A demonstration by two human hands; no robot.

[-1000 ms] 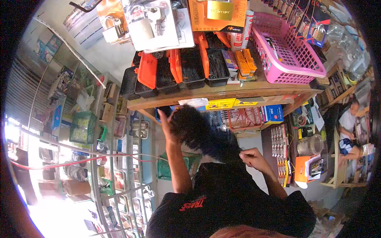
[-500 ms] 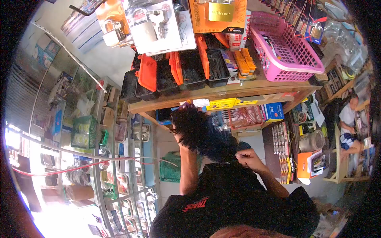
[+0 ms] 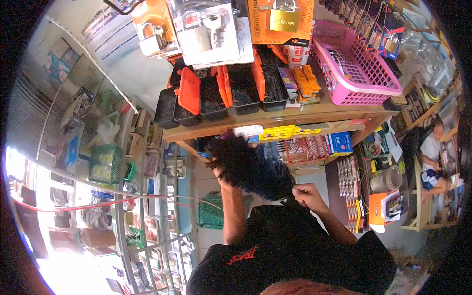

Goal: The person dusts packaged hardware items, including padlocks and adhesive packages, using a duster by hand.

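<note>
A dark, bushy feather duster [image 3: 250, 164] is held up in front of my chest, slanting from upper left to lower right. My right hand [image 3: 308, 195] is closed in a pinch at its lower right end. At the upper left end, my left hand [image 3: 222, 178] is against the feathers from behind. Its fingers are hidden by them, so its grip cannot be made out. Just beyond the duster is the wooden shelf [image 3: 280, 115], bearing black bins with orange lids [image 3: 189, 91].
Packaged padlocks [image 3: 209, 34] hang above the shelf, near a pink basket [image 3: 364, 91]. Glass display shelving [image 3: 115, 196] stands at left, crossed by a red cord [image 3: 73, 208]. A green basket [image 3: 210, 211] is on the floor. Another person [image 3: 431, 155] sits at far right.
The feathers have shifted slightly left and down, covering more of my left hand. My right hand stays at the lower right end, and the dark round tip above it no longer shows. The view has tilted slightly.
</note>
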